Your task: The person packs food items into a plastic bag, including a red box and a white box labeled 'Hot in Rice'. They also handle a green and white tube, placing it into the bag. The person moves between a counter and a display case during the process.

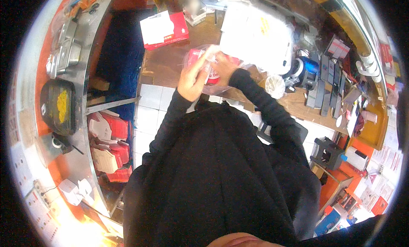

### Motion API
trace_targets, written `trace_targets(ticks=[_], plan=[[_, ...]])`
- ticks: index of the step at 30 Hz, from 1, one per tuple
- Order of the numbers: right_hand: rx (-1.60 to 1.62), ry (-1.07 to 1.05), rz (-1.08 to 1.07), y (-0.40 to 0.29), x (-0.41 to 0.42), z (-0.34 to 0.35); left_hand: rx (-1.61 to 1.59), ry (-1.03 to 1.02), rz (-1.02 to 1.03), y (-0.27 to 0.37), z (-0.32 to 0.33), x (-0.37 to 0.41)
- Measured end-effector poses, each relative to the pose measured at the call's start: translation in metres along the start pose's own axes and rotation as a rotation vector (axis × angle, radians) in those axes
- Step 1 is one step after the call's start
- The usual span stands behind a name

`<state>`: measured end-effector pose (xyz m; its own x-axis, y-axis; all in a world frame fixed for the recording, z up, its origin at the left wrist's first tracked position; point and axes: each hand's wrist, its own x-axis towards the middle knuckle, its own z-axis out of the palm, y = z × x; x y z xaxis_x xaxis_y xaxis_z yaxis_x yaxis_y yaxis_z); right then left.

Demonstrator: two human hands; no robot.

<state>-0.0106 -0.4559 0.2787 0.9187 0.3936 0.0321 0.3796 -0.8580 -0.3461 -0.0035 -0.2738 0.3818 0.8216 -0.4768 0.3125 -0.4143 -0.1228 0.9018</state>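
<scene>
A clear plastic bag lies at the front edge of the brown wooden table, with a red package bearing white print inside it. My left hand grips the gathered plastic at the top of the bag from the left side. From the right, my right hand pinches the same gathered plastic, its fingers close to those of the left. Glare and the hands themselves hide some of the fingertips.
Left of the bag, white papers lie on a red flat box. A glaring white surface stands behind. On the right are a clear round container, a blue and black device and several dark phone-like devices. A steel shelf holds red cartons below.
</scene>
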Motion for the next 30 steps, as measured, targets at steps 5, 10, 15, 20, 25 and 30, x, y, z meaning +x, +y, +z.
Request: trace_targets(ticks=[5, 10, 15, 20, 25, 30], plan=[[-0.166, -0.693, 0.348, 0.023, -0.065, -0.103, 0.065, -0.121, -0.072, -0.023, 0.029, 0.024], [-0.438, -0.389, 0.176, 0.034, -0.104, -0.088, 0.516, -0.498, -0.210, -0.062, 0.100, 0.026], [-0.302, 0.099, -0.181, -0.007, -0.096, -0.143, 0.616, -0.462, -0.194, -0.085, 0.130, 0.016], [-0.364, 0.159, -0.322, -0.036, -0.077, -0.179, 0.623, -0.605, -0.250, -0.084, 0.138, 0.027], [-0.338, 0.171, -0.274, -0.038, -0.057, -0.198, 0.323, -0.675, 0.466, -0.115, 0.102, 0.042], [-0.194, 0.126, -0.136, -0.021, -0.076, -0.211, -0.263, -0.338, -0.245, 0.051, -0.055, 0.055]])
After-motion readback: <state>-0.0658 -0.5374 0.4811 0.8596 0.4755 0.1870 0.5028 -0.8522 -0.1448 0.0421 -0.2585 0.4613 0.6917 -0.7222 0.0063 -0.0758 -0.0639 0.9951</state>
